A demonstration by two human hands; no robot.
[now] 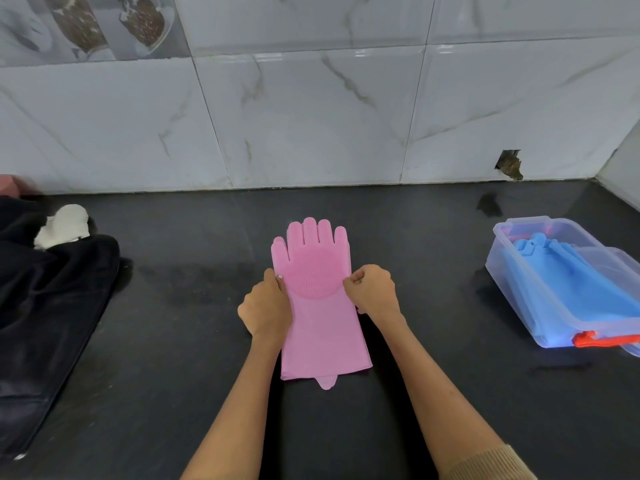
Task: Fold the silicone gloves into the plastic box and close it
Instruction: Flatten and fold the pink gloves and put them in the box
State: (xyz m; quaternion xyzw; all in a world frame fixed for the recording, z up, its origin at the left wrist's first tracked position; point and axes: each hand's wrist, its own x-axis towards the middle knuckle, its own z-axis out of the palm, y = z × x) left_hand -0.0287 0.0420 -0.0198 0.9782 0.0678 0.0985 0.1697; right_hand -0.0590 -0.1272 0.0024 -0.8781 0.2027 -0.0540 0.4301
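At centre of the dark countertop (433, 341): one pink silicone glove (320, 327), flat, fingers pointing far toward the tiled wall (311, 116), a second pink layer showing at its near cuff edge; left hand (266, 308) pinches its left edge and right hand (372, 289) pinches its right edge, both beside the bristled palm pad. Well apart to the right: clear plastic box (502, 268), open, red latch (585, 338) at its near end, blue gloves (568, 285) already inside. Risks, as judged: springy silicone may unfold on release, and a bulky fold over the blue gloves may stop the lid seating.
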